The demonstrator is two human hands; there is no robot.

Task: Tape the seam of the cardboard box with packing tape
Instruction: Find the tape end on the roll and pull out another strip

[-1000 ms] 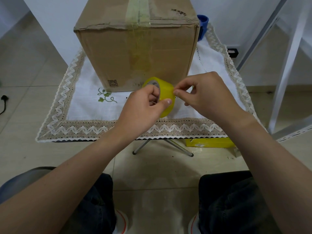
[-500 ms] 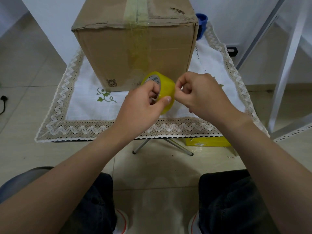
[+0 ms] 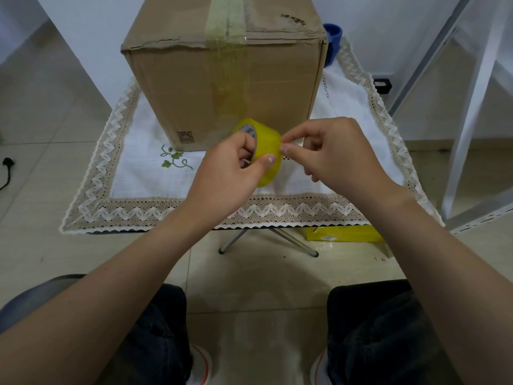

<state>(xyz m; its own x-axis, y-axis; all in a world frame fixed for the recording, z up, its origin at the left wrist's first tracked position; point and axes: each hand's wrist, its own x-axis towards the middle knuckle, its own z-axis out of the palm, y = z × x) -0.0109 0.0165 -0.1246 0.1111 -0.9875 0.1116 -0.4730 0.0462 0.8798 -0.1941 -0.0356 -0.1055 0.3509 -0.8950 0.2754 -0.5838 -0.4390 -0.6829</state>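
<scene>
A brown cardboard box [image 3: 194, 87] stands on a small table covered with a white lace-edged cloth [image 3: 138, 179]. A strip of yellowish tape runs along its top seam [image 3: 226, 18] and down the front face. My left hand [image 3: 227, 173] holds a yellow roll of packing tape [image 3: 265, 147] in front of the box, fingers in the core and thumb on the outside. My right hand [image 3: 330, 151] pinches at the roll's right edge with thumb and forefinger, on the tape's end.
A blue cup [image 3: 333, 40] stands behind the box's right corner. A yellow flat box [image 3: 344, 234] lies on the floor under the table by its metal legs [image 3: 266, 240]. A white metal frame [image 3: 472, 107] rises at the right. My knees are below.
The roll has stayed in my left hand, turning slightly. My right thumb and forefinger have shifted along the roll's right edge, still picking at the tape end.
</scene>
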